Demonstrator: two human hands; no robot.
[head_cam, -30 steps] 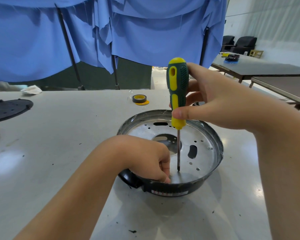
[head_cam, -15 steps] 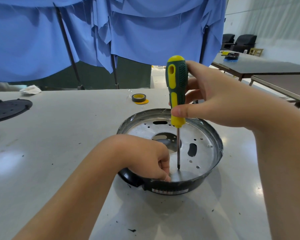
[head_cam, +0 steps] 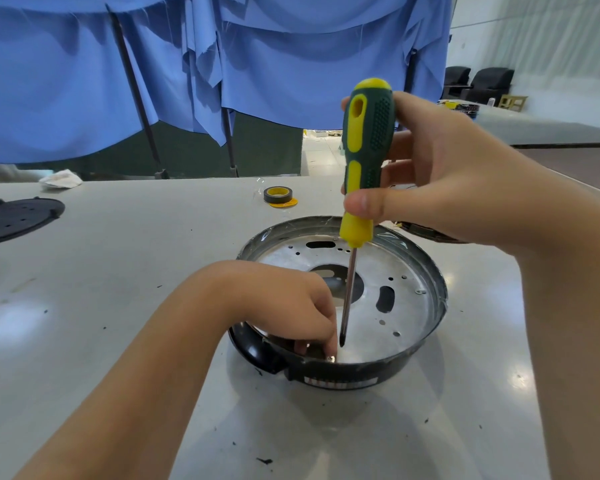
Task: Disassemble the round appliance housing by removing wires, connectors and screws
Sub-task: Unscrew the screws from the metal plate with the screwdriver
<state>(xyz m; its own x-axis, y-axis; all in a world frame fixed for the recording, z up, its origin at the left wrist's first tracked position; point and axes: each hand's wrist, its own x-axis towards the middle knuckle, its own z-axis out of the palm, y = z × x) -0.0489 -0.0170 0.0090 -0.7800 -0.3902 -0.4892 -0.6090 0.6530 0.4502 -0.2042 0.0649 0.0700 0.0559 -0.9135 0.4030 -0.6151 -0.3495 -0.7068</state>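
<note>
Black plastic forms the outside of the round housing, which sits on the pale grey table near the middle of the view, its silvery perforated metal plate facing up inside the rim. The left hand reaches in over the near-left rim, wrist bent downward and fingers curled together, their tips pressed to the plate at the near edge; whether they pinch a small screw there cannot be told. Just beside those fingertips stands the screwdriver, nearly upright, its dark tip low over the plate close to the near wall. The right hand comes in from the right with the forearm raised, wrapped round the green and yellow handle, thumb laid across its lower yellow part. Farther off on the table lie a roll of black tape on a yellow disc, a black perforated cover at the far left, and a crumpled white cloth. Blue drapes hang behind.
</note>
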